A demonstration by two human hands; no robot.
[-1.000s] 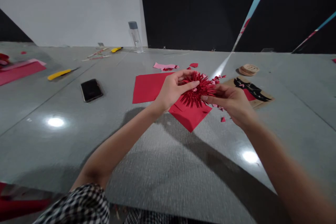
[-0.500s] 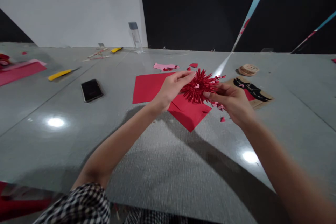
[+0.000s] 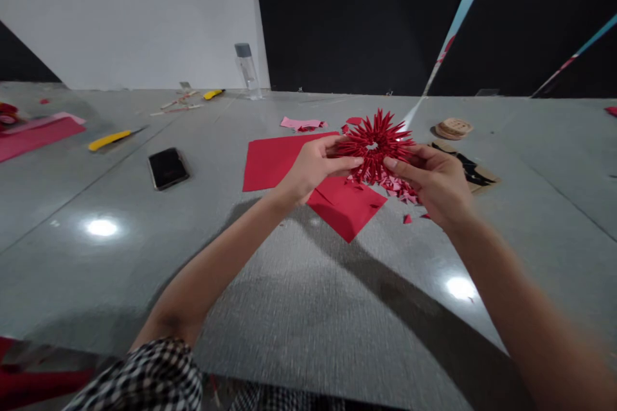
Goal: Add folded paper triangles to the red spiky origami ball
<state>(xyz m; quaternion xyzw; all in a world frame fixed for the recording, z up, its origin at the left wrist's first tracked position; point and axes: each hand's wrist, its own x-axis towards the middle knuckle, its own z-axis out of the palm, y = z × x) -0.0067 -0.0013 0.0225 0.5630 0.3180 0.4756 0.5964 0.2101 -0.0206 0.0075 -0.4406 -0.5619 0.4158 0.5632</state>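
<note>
Left hand (image 3: 313, 170) | right hand (image 3: 431, 183) | both grip spiky red paper ball (image 3: 373, 144) | I see spikes all round, far side hidden | scraps (image 3: 398, 187) at its 5 o'clock

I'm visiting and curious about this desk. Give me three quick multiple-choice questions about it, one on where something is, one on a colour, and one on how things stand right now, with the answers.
1. Where is the smartphone relative to the red paper sheet?
A. Left of it
B. Right of it
C. Under it

2. What colour is the spiky paper ball?
A. Yellow
B. Blue
C. Red

3. How do the left hand and right hand stand to the ball?
A. Both hold it
B. Neither touches it
C. Only the right touches it

Answers:
1. A, the smartphone lies beyond the sheet's left edge.
2. C, its spikes show red.
3. A, fingers of each hand grip it from either side.
</note>
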